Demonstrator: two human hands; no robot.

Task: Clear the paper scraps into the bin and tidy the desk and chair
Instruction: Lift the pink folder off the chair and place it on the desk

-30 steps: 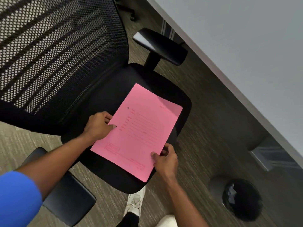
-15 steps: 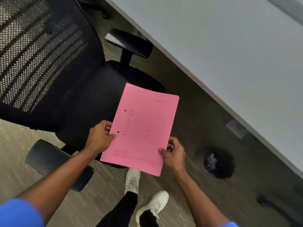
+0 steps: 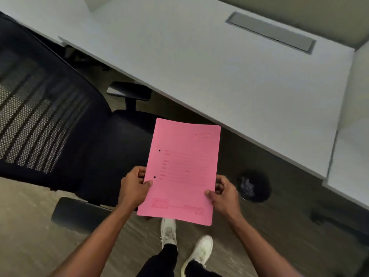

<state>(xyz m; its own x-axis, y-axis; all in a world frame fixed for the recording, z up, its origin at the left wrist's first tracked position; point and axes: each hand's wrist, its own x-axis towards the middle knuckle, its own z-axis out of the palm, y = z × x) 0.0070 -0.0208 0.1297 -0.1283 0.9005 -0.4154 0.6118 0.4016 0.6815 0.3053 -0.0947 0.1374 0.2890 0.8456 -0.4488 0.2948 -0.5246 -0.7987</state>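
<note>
Here, furthest out from the left-hand fingers, the black office chair (image 3: 65, 124) fills the left side, its mesh back toward the camera's left, its seat lying just behind and beside those fingers, one armrest (image 3: 129, 92) up near the desk edge and the other armrest (image 3: 79, 213) low, just left of the left forearm. The left hand (image 3: 134, 188) pinches the left edge of the pink sheet (image 3: 182, 170), thumb on the printed face beside the lower of two punched holes, the other fingers curled under the paper. The sheet is held in the air between the two hands, clear of the seat, its far end tipped toward the white desk (image 3: 219, 72) that runs diagonally beyond the fingertips. The right hand (image 3: 223, 193) grips the sheet's right edge low down, thumb on top and fingers folded beneath. Below the hands, two white shoes (image 3: 168, 231) stand on the grey carpet. Just right of the right-hand fingers sits the round black bin (image 3: 253, 185) on the floor under the desk edge, with a pale crumpled scrap (image 3: 247, 185) showing inside it
</note>
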